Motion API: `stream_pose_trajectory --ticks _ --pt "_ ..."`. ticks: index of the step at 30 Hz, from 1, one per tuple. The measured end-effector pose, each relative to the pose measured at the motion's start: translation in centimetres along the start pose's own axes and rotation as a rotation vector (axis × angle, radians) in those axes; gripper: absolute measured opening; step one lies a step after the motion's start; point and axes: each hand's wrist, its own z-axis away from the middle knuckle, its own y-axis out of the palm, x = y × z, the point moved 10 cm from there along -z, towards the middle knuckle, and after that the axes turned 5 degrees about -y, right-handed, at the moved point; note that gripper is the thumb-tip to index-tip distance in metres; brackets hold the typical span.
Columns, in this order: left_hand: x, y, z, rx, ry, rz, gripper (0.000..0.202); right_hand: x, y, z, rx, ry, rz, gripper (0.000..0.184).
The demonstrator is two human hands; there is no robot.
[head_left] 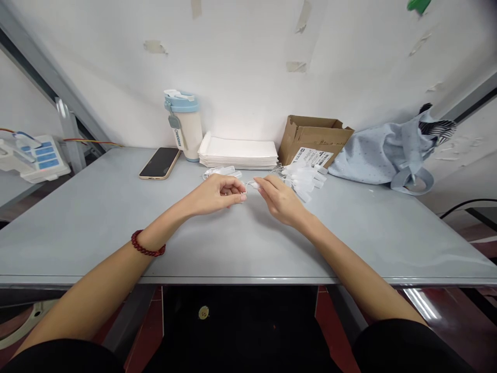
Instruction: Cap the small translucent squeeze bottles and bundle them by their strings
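Above the middle of the table, my left hand [223, 194] and my right hand [282, 199] are close together, fingers pinched. Between them runs a short thin white cord [249, 183]. My right hand grips a small white plastic piece [254, 185] at the cord's end. My left fingertips hold the cord's other end, where a small part is mostly hidden. Behind my right hand lies a pile of translucent white pieces with cords [305, 178]. A few similar white pieces [222, 171] lie behind my left hand.
At the back of the grey table [240, 243] stand a cup with a blue lid [186, 124], a stack of white envelopes or sheets [240, 153] and an open cardboard box [314, 140]. A phone [160, 163] lies left, a light blue cloth bag [376, 153] right.
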Motion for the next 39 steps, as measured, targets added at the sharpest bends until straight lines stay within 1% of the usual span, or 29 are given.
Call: stream_pose_trajectory --ticks 5,11,17,23,31,39 --pt "0.0 -0.2 0.1 -0.016 -0.005 -0.014 0.017 -0.2 -0.1 0.0 0.007 0.019 -0.021 0.035" --pt "0.3 -1.0 -0.3 -0.097 -0.022 -0.020 0.023 0.3 -0.3 -0.1 0.001 0.002 -0.024 0.036" --pt "1.0 -0.6 -0.5 -0.072 -0.027 0.000 0.024 0.7 -0.4 -0.1 -0.013 -0.017 -0.060 0.039" --pt "1.0 -0.4 -0.5 -0.054 -0.038 0.010 0.022 0.7 -0.3 0.0 -0.003 0.003 -0.066 0.037" --pt "1.1 -0.7 -0.6 -0.076 -0.038 0.019 0.022 0.8 -0.1 0.0 -0.001 0.000 -0.058 0.036" --pt "1.1 -0.5 -0.7 -0.072 -0.038 0.029 0.022 0.8 -0.1 -0.1 -0.001 0.007 -0.055 0.036"
